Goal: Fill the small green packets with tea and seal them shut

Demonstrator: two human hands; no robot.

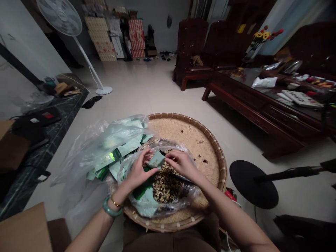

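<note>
My left hand [139, 171] grips a small pale-green packet [156, 160] between thumb and fingers. At its right edge, my right hand [181, 163] pinches the same packet. Below both hands, an open clear plastic bag [193, 196] holds a loose dried mix [164, 190] of yellowish and dark bits, with more green packets at its left side. A dark, slim handle-like object [181, 177] lies on the mix under my right wrist, partly hidden. Left of it, a larger clear bag [78, 168] contains many flat green packets [130, 145].
A round woven bamboo tray [210, 140] carries the bag, with a few dark bits scattered on it. A round black stand base [253, 183] is at the right. Around are a white fan [103, 90], a wooden low table [252, 112] and a cardboard box [23, 227].
</note>
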